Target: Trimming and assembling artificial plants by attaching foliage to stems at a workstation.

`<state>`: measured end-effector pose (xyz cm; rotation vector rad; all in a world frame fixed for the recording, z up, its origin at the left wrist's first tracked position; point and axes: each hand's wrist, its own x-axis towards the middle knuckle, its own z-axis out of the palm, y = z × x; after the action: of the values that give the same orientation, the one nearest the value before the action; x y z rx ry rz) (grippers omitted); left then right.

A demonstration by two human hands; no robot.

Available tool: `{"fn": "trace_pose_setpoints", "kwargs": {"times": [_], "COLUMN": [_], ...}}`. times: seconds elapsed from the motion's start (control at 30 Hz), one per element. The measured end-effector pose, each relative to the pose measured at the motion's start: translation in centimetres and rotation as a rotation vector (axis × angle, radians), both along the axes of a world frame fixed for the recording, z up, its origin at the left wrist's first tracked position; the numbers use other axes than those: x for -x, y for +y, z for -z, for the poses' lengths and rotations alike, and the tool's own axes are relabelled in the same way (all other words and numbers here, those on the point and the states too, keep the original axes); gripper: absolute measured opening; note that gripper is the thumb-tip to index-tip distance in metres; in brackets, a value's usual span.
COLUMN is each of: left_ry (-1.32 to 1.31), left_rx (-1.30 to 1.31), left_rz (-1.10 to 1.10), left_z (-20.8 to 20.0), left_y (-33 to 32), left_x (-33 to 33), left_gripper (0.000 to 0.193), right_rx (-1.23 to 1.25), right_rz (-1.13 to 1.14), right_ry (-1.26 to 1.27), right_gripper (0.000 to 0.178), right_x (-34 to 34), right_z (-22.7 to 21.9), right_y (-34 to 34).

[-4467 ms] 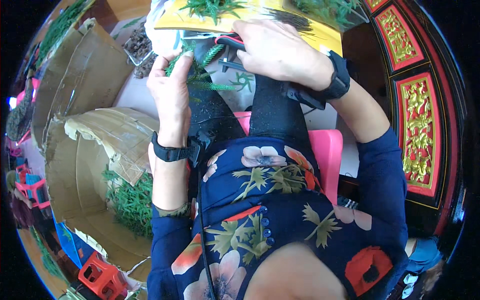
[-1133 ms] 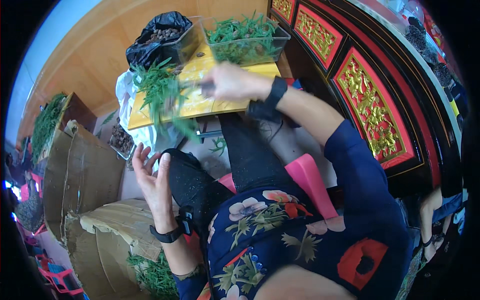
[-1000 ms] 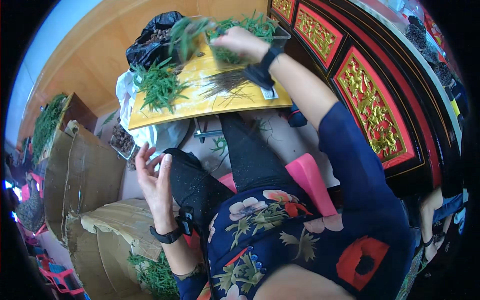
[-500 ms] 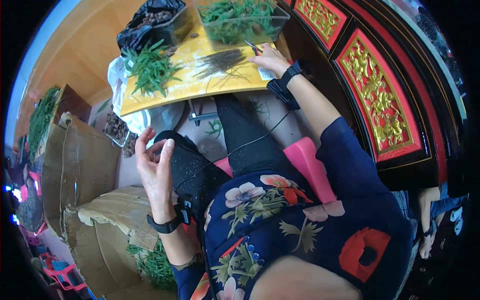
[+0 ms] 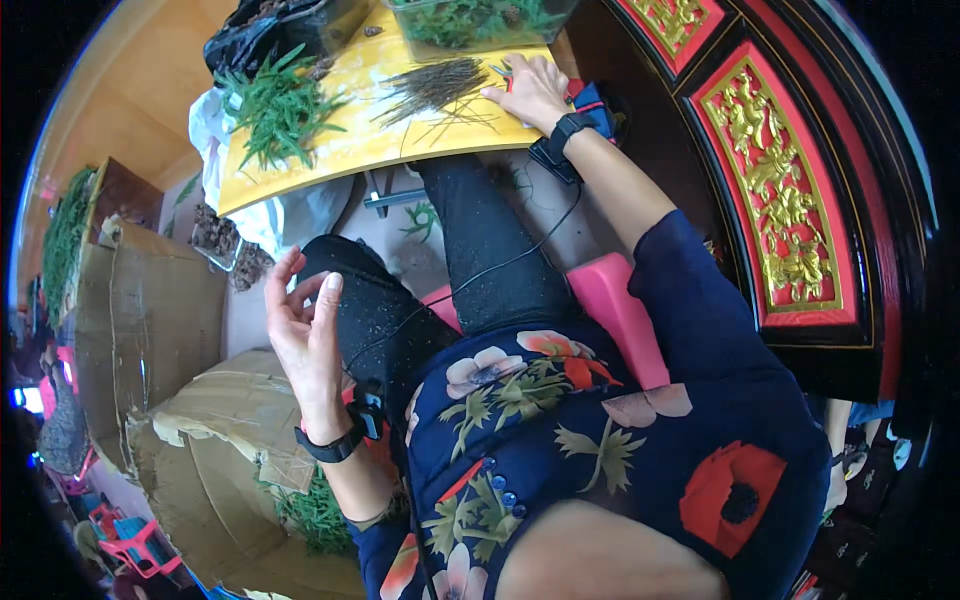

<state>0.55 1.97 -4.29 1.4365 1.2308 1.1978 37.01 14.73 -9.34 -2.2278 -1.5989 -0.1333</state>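
At the far right of the yellow table [image 5: 375, 150], my right hand [image 5: 537, 97] is closed over red-handled pliers [image 5: 508, 80]. Their jaws show between thumb and forefinger; most of the handles are hidden under the hand. A bundle of thin brown wires or stems [image 5: 437, 86] lies just left of the jaws, with several loose pieces near the table's edge. My left hand [image 5: 305, 340] hangs in the air over my lap, empty, with fingers apart and loosely bent. Green artificial sprigs [image 5: 282, 112] are heaped on the table's left side.
A clear bin [image 5: 480, 45] of greenery stands at the table's back, beside a black bag [image 5: 262, 38]. Cardboard boxes [image 5: 150, 320] flank my left side, one with greenery [image 5: 318, 515] inside. Pine cones [image 5: 228, 240] sit below the table. A carved panel [image 5: 785, 190] rises at right.
My right hand has shifted slightly toward the table's near edge, together with the pliers. The left hand keeps its pose over my lap. The whole view has tilted a little.
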Motion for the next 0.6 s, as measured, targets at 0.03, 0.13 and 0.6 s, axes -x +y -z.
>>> {"fn": "trace_pose_setpoints", "kwargs": {"times": [0.03, 0.13, 0.6], "left_ry": [-0.006, -0.005, -0.001], "left_rx": [0.024, 0.088, 0.2], "left_rz": [0.004, 0.006, 0.048], "left_z": [0.2, 1.0, 2.0], "left_y": [0.2, 0.3, 4.3], "left_x": [0.1, 0.3, -0.3], "left_gripper": [0.053, 0.053, 0.046], "right_rx": [-0.086, -0.166, -0.335], "right_rz": [-0.121, -0.464, -0.912], "right_ry": [-0.023, -0.001, -0.22], "right_gripper": [0.057, 0.044, 0.01], "right_x": [0.2, 3.1, 9.5], "right_z": [0.0, -0.1, 2.0], "right_y": [0.2, 0.5, -1.0]}}
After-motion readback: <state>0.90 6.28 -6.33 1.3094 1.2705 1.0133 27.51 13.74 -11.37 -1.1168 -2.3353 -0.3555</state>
